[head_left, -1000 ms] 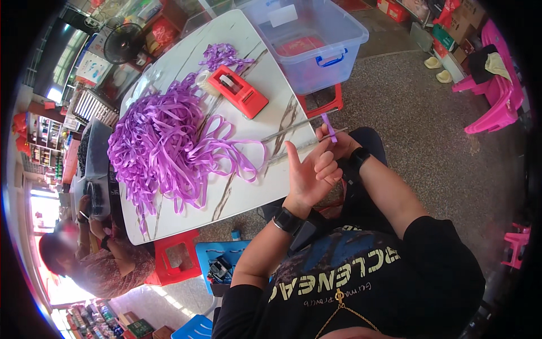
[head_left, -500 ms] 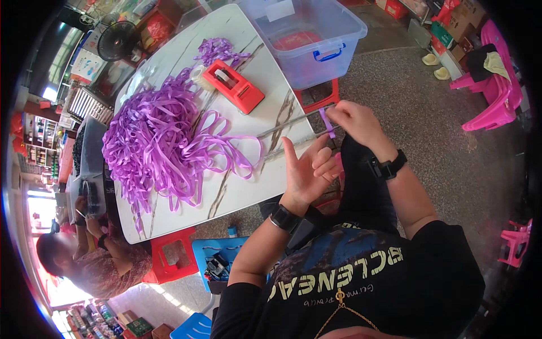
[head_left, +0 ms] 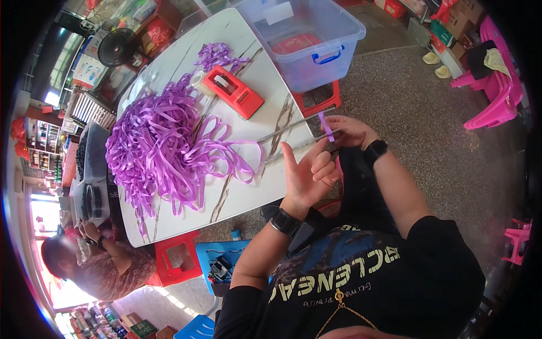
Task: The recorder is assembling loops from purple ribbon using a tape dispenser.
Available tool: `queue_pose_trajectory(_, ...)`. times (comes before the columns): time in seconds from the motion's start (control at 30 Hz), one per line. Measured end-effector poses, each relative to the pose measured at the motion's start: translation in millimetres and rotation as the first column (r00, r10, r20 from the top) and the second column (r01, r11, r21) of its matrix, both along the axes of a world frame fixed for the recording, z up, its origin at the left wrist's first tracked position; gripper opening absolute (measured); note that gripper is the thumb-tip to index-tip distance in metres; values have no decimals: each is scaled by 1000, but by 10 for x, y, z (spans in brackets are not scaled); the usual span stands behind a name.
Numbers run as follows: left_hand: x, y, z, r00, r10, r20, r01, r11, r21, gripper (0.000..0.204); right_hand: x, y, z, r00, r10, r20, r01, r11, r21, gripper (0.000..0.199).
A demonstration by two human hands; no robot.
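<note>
Two thin metal rods (head_left: 285,129) reach past the right edge of the table. A short band of purple ribbon (head_left: 326,125) crosses both rods near their ends. My right hand (head_left: 354,132) is closed at this band, fingers bent against its right side; the fingertips are partly hidden. My left hand (head_left: 307,172) is just below, thumb raised and apart, index finger stretched to the lower end of the band, other fingers curled over the palm with nothing seen in them. A large tangled heap of purple ribbon (head_left: 155,150) lies on the table, loose loops trailing toward the rods.
On the marbled white table (head_left: 186,223) stand a red tape dispenser (head_left: 240,97) and a smaller ribbon bundle (head_left: 217,55). Beyond its right edge, a clear plastic bin (head_left: 322,48) sits on a red stool (head_left: 319,99). Another person (head_left: 107,263) works at the far left.
My right hand has turned and dropped slightly, its fingers now lower beside the ribbon band. My left hand stays nearly in place. The other person's hands have moved closer together.
</note>
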State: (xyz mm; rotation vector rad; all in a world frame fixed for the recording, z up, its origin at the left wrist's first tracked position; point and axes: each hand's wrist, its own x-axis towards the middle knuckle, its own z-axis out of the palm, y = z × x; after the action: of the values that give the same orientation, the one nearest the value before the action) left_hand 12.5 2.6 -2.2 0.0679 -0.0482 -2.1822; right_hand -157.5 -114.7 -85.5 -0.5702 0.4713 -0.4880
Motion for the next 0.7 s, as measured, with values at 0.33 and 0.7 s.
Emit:
queue_pose_trajectory(0.33, -39, -15, 20, 1000, 0, 17, 0, 1000, 4, 91, 251, 208, -25, 976, -174, 130, 183, 982, -56, 20)
queue_pose_trajectory(0.7, -26, -3, -29, 999, 24, 25, -23, 999, -27, 79, 147, 123, 389, 993, -73, 95, 74, 997, -9, 25)
